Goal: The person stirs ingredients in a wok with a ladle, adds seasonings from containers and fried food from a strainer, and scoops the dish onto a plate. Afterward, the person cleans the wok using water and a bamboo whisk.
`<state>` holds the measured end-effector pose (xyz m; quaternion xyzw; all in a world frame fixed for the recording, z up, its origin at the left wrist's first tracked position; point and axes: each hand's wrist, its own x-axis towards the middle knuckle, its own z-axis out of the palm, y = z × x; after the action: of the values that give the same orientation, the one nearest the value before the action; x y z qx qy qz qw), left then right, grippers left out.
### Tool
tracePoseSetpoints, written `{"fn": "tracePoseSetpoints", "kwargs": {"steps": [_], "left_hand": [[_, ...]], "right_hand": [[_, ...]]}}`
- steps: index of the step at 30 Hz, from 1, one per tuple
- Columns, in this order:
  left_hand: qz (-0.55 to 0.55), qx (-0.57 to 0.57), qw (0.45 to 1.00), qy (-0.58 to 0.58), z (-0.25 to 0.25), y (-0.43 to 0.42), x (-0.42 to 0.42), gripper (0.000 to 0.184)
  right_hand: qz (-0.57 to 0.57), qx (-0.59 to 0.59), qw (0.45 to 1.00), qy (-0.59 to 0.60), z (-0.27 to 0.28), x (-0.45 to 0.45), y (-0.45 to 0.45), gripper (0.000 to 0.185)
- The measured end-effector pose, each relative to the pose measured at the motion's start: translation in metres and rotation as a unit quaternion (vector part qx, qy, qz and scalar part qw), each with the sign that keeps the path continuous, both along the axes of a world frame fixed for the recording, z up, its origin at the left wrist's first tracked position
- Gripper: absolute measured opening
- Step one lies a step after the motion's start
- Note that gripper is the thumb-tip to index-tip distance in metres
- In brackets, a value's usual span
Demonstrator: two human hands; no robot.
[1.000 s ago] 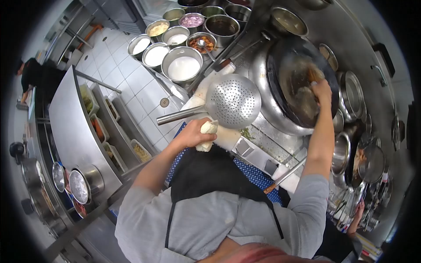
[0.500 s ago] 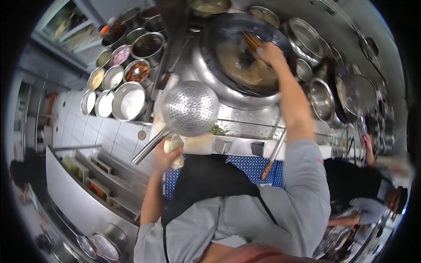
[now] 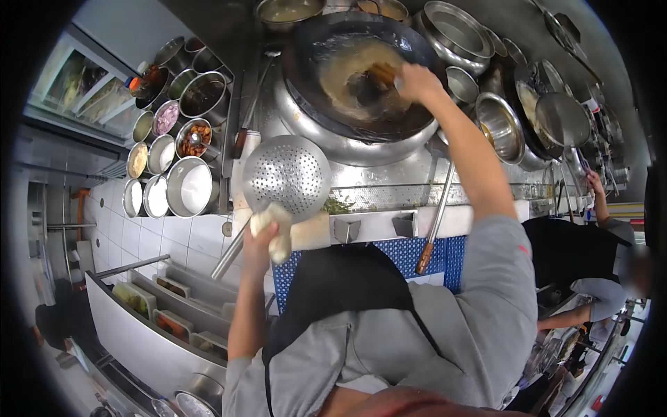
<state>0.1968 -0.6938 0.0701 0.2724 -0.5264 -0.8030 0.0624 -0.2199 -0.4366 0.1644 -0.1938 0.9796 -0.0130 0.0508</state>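
Inside the black wok [image 3: 306, 83], cloudy brownish liquid lies around a brown bristled brush [image 3: 382, 74]. My right hand [image 3: 419, 83] is closed on that brush over the right half of the wok. Lower left, my left hand [image 3: 260, 243] is wrapped round a folded off-white cloth [image 3: 279, 240]. Just above the cloth lies a perforated metal skimmer [image 3: 286, 177], its handle [image 3: 231, 256] running down to the left beside my left hand. Whether the hand touches the handle cannot be made out.
Metal pots of ingredients [image 3: 189, 186] stand at left. A wooden-handled tool [image 3: 436, 221] lies across the front edge. Stacked bowls [image 3: 499, 128] and a mesh strainer [image 3: 563, 119] are at right. Food bins [image 3: 174, 325] sit lower left. A co-worker [image 3: 577, 250] stands at right.
The view has turned and shifted, so the wok appears further left. My right hand and the brush have moved within the wok. The cloth in my left hand has been raised slightly.
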Motion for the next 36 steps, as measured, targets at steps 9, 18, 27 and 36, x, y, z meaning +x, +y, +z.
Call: {"fn": "tracePoseSetpoints", "kwargs": {"steps": [9, 18, 27, 36], "left_hand": [[-0.187, 0.201, 0.96, -0.061, 0.03, 0.105, -0.191, 0.052], [-0.051, 0.302, 0.944, -0.12, 0.032, 0.159, -0.25, 0.033], [0.01, 0.188, 0.975, -0.115, 0.02, 0.162, -0.257, 0.014], [-0.064, 0.131, 0.989, -0.016, 0.06, 0.078, -0.208, 0.008]], "right_hand": [[0.101, 0.013, 0.995, -0.005, -0.004, 0.067, -0.046, 0.028], [0.058, 0.143, 0.987, 0.034, 0.053, 0.049, 0.07, 0.024], [-0.049, -0.222, 0.972, -0.061, -0.019, -0.018, -0.038, 0.042], [-0.028, -0.275, 0.96, -0.048, 0.047, 0.124, 0.052, 0.056]]}}
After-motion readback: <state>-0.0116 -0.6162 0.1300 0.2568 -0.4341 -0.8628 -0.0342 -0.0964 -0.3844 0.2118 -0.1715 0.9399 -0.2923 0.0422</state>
